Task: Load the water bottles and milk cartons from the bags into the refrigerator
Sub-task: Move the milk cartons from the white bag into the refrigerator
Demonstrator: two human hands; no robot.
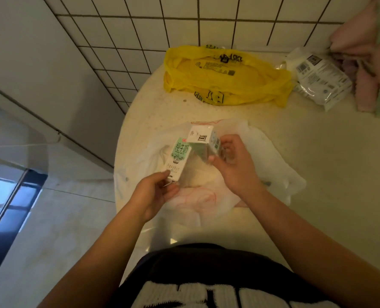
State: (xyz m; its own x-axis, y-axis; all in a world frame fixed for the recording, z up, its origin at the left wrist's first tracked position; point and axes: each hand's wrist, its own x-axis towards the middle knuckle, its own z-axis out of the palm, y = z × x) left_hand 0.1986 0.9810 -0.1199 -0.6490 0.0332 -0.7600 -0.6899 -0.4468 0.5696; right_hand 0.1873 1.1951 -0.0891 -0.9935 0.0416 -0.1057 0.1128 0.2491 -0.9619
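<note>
My left hand (157, 194) grips the lower end of a green and white milk carton (177, 160), held above a white plastic bag (209, 196) spread on the round cream table (318, 174). My right hand (233, 165) holds a second milk carton (203, 141), tilted with its white end up, and its top touches the first carton. A yellow plastic bag (224, 76) lies flat at the table's far side. No water bottles show. The refrigerator (29, 85) stands to the left, only its white side and edge in view.
A white printed packet (318, 76) and pink and green cloth (369, 58) lie at the table's far right. A tiled wall (184, 23) runs behind the table. Pale floor tiles (62, 218) lie between the table and the refrigerator.
</note>
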